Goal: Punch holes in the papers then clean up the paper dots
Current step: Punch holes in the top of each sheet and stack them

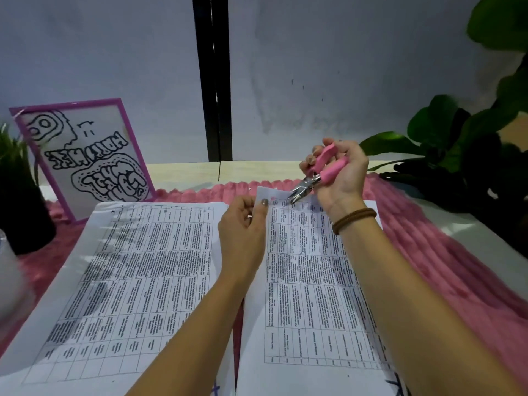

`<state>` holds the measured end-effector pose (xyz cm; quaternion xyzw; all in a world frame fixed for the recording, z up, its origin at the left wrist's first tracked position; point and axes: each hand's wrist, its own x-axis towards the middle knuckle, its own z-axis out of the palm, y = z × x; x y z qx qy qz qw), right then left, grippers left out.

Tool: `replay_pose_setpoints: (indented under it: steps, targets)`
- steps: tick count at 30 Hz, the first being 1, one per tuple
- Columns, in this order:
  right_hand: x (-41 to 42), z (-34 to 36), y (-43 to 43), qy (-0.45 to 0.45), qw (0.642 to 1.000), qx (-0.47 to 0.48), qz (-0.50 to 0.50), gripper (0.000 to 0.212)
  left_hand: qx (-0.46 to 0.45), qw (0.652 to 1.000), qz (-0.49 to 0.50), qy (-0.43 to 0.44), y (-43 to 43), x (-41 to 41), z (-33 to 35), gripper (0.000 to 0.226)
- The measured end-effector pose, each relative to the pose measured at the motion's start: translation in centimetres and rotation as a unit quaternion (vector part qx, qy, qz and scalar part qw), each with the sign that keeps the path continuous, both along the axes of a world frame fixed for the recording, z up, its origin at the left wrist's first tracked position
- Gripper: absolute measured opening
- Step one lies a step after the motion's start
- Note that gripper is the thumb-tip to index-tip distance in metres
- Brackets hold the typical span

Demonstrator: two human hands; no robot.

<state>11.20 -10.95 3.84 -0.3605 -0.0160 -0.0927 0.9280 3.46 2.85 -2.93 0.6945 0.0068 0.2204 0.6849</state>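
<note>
Punching step: the right hand (pixel 343 172) brings the hole punch (pixel 317 175) to the far edge of the right-hand sheet (pixel 311 281), with the metal head at the top margin.
Right fingers (pixel 311 160): wrapped round the pink handles and holding the punch; how far it is squeezed cannot be told.
Left hand (pixel 243 235): pinches the sheet's far left corner with the thumb on top, raising that edge, probably so the punch can slide over it.
Left pile (pixel 128 281): lies flat just beside the sheet, with small dark holes along its far edge, so it is likely already punched and set aside.
Pink fleece (pixel 428 252): spread over the worktop (pixel 183 172) under both papers; it may trap the falling dots.
Paper dots: too small to make out.
Progress: punching seems under way, and the clean-up is not yet begun.
</note>
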Motion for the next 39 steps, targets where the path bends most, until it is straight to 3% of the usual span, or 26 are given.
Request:
replay_pose_setpoints:
  steps: [6, 9, 26, 29, 33, 39]
  targets:
    - [0.8, 0.2, -3.6, -0.022, 0.996, -0.072, -0.056, 0.020, -0.002, 1.000, -0.010, -0.007, 0.2, 0.1, -0.4, 0.013]
    - [0.8, 0.3, -3.8, -0.025, 0.994, -0.079, -0.065, 0.013, 0.000, 1.000, -0.009, -0.009, 0.2, 0.2, -0.4, 0.010]
    - [1.3, -0.2, -3.1, 0.001, 0.991, -0.063, -0.121, 0.007, -0.016, 0.999, -0.031, -0.012, 0.1, -0.3, 0.2, 0.007]
    - [1.4, -0.5, -3.3, 0.013, 0.988, -0.060, -0.141, 0.015, -0.028, 0.998, -0.057, 0.010, 0.1, -0.3, 0.3, 0.005]
    - [1.0, -0.4, -3.4, 0.000, 0.994, -0.029, -0.103, 0.006, -0.017, 0.995, -0.092, 0.039, 0.1, -0.4, 0.5, 0.009]
    - [0.0, -1.2, -4.2, -0.030, 0.999, -0.005, -0.040, 0.010, -0.023, 0.996, -0.080, 0.033, 0.1, -0.5, 0.7, 0.014]
